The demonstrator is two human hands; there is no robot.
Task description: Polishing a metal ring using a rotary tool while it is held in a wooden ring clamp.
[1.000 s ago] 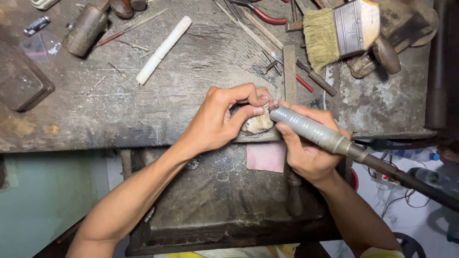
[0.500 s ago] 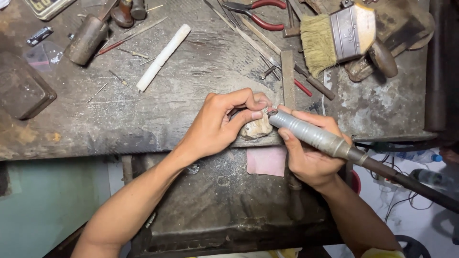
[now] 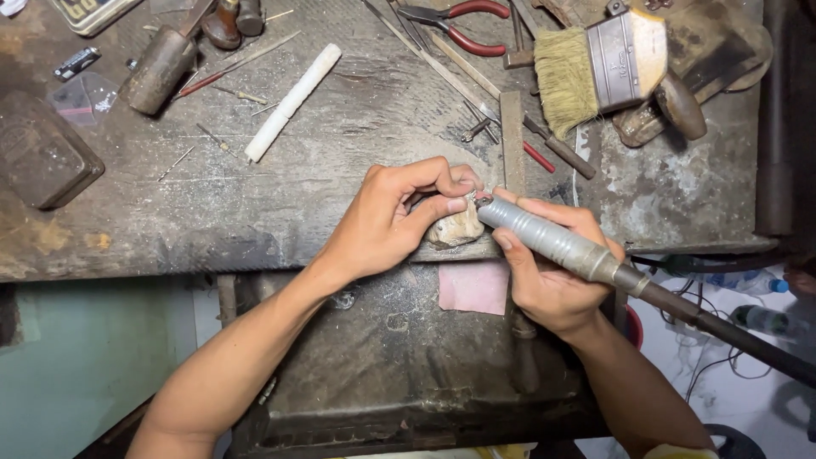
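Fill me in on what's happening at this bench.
A person works at a worn, dusty workbench. The left hand pinches a small pale lump at the bench's front edge, while the right hand grips a grey rotary handpiece like a pen, its tip right at the left fingertips. Behind lie a brush, red-handled pliers, a white stick and a hammer. A pink sheet lies in the tray below.
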